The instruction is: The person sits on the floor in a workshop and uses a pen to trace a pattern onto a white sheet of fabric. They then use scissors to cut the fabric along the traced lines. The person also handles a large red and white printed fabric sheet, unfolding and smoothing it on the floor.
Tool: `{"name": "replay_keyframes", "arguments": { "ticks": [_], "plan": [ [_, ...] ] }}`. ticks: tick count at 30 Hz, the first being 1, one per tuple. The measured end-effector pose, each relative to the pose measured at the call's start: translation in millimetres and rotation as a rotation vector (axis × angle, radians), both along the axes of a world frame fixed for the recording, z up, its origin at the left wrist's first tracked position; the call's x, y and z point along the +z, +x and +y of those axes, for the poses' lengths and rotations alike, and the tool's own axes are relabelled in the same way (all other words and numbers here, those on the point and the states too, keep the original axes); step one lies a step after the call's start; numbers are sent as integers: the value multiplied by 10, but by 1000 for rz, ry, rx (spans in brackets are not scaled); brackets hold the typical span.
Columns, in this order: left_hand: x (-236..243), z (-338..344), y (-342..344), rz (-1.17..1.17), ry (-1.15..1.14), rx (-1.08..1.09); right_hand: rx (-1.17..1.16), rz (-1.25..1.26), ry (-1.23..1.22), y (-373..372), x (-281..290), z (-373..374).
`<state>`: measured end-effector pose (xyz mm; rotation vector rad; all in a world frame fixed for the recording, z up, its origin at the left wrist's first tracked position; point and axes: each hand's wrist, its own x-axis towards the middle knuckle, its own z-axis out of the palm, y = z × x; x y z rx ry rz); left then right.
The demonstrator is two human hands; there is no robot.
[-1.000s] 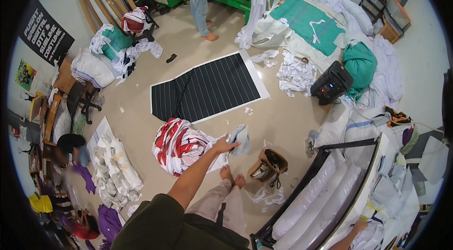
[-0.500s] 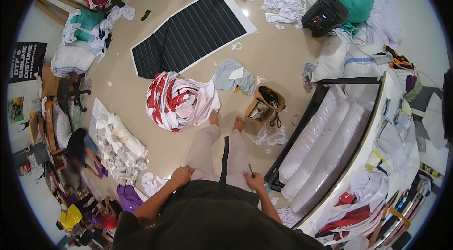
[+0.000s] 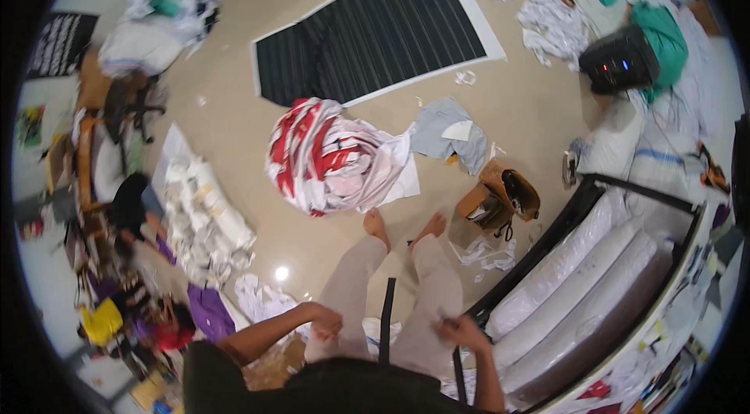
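Observation:
My left hand (image 3: 326, 322) rests over the left thigh of my light trousers (image 3: 348, 277), its fingers curled in; whether it grips the cloth is hidden. My right hand (image 3: 462, 333), blurred, is closed above the right thigh. A slim dark pen-like object pokes out at its fingers, too smeared to name surely. A black strap (image 3: 387, 316) hangs between my legs. Just ahead of my bare feet lies a bundled heap of red and white cloth (image 3: 336, 156). Right of the heap is a grey cloth (image 3: 449, 129) with a white piece on it.
Beyond the heap lies a dark striped sheet (image 3: 383, 31) on white backing. A brown bag (image 3: 484, 207) with scissors (image 3: 505, 232) stands right of my feet. Plastic-wrapped rolls (image 3: 578, 305) fill a black-edged frame at right. A black speaker (image 3: 621, 60) stands far right. People (image 3: 137, 207) sit at left.
My view has shifted, so the floor things appear further right. My feet are further apart. Both hands have moved slightly, the right one now blurred.

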<state>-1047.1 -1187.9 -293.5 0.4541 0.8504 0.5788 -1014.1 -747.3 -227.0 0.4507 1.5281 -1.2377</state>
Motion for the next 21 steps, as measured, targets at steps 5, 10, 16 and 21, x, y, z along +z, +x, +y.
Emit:
{"name": "replay_keyframes", "arguments": {
  "ticks": [5, 10, 16, 21],
  "plan": [
    [-2492, 866, -1851, 1323, -256, 169, 82, 587, 638, -1964, -2892, -88],
    [-4531, 881, -2816, 1650, -198, -215, 79, 738, 1015, -3700, -5380, 379],
    [-5990, -2292, -2925, 1468, -687, 28, 103, 787, 1057, -4219, -6380, 175],
    [-5802, -3489, -3055, 1198, -1308, -312, -139, 938, 902, -4541, -6535, -331]
  ]
}}
